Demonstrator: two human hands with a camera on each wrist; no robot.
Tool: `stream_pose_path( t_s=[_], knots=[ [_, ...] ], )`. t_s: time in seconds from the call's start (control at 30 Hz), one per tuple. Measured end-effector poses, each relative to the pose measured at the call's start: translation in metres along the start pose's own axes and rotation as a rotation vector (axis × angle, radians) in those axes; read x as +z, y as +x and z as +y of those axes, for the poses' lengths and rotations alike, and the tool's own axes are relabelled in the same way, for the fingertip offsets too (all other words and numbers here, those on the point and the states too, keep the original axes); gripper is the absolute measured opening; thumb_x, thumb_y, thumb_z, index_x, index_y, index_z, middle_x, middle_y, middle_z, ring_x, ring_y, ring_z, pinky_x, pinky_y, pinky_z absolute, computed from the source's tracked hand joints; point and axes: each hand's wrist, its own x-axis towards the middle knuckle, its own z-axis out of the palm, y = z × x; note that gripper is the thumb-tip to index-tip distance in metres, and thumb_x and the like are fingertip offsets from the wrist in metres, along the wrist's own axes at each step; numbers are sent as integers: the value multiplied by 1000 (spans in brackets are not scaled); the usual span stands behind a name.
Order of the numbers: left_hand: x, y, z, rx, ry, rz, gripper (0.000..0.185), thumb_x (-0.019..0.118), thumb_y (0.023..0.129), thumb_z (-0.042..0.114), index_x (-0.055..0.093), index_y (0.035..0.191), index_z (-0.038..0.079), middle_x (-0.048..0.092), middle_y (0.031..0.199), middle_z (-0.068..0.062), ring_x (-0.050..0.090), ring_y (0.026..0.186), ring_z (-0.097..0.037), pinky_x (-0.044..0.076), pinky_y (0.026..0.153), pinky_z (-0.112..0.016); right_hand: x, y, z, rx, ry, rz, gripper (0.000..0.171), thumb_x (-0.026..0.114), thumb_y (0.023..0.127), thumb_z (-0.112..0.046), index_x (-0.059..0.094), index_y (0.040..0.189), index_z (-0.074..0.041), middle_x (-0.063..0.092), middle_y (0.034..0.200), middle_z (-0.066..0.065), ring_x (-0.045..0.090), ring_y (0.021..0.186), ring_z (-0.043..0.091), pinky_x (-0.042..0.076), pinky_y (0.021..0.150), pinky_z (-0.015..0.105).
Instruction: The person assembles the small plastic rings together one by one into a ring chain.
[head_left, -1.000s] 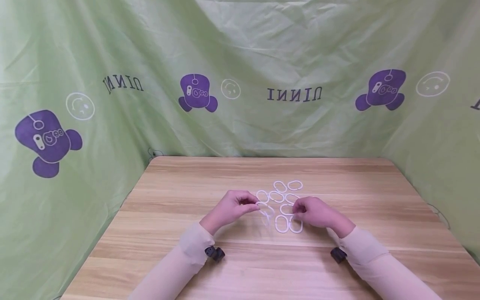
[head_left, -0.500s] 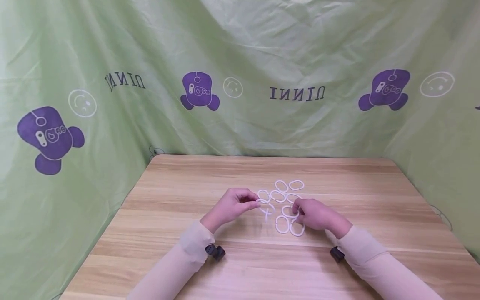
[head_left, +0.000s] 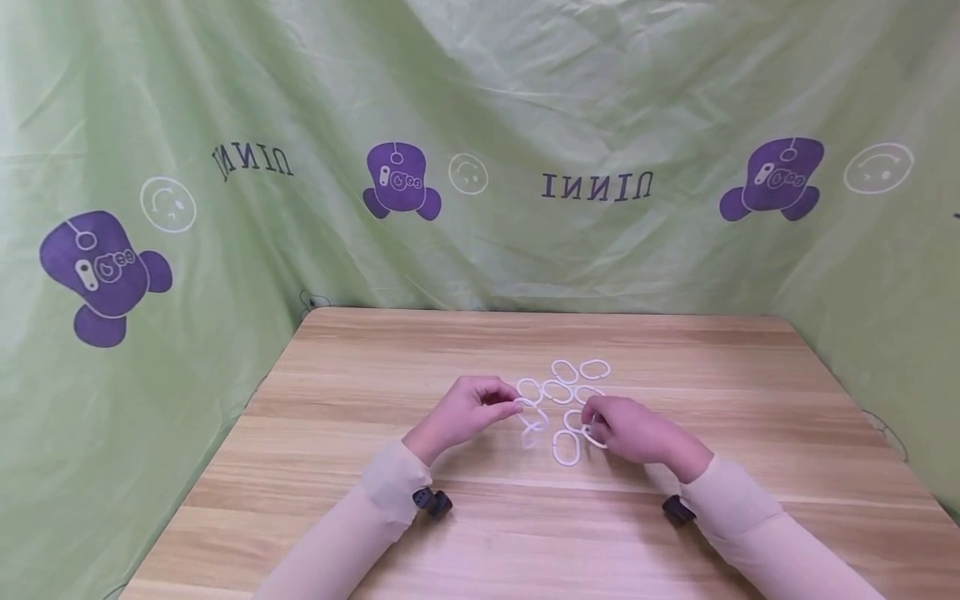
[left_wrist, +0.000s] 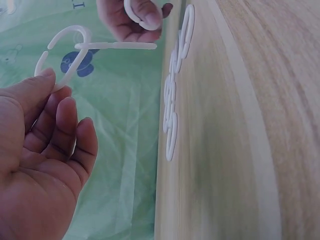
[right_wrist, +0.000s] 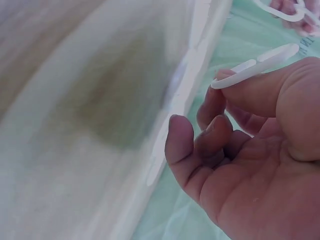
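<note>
In the head view my left hand [head_left: 467,417] holds a white oval plastic link [head_left: 532,413] between thumb and fingertips, above the table. A second link [left_wrist: 125,45], seen edge-on in the left wrist view, hangs hooked through it. The held link has a small gap in its outline. My right hand [head_left: 633,429] pinches another such link [right_wrist: 257,66] by thumb and index finger, raised off the table; its other fingers are bent. Several loose white links lie flat between and beyond the hands, among them one near link [head_left: 566,448]. One is partly hidden behind my right fingers.
The wooden table [head_left: 360,350] carries the loose links near its middle. A green curtain [head_left: 495,250] with purple figures hangs behind it and at both sides. Dark wrist cameras sit on both sleeves, the left camera [head_left: 432,503] close above the table.
My right hand has taken hold of the link at the near right and lifted it from the table. The link hanging from my left hand's link has swung; my left hand stays nearly still.
</note>
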Motion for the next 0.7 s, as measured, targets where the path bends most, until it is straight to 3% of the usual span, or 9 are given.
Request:
stream_pose_path(
  t_s=[0.3,0.53,0.7],
  knots=[
    [2,0,2,26,38,-2,6,67,82,7,68,88,4,64,77,-4,56,70,-12,48,64,-31,-13,-2,-19,-135,132,42,4,58,89,-13,58,86,-15,58,80,-4,51,73,8,45,67,28],
    [7,2,-14,35,42,-10,9,68,82,11,69,90,6,64,79,0,57,71,-13,49,65,-30,-17,-2,-35,-133,282,61,6,57,91,-23,60,90,-17,60,79,2,52,69,9,45,62,26],
    [8,3,-22,72,44,-56,13,68,83,20,70,91,11,62,80,7,56,72,-9,48,65,-27,-19,-1,-41,-103,337,113,5,57,90,-21,60,88,-17,60,79,3,53,68,11,46,60,26]
  ],
)
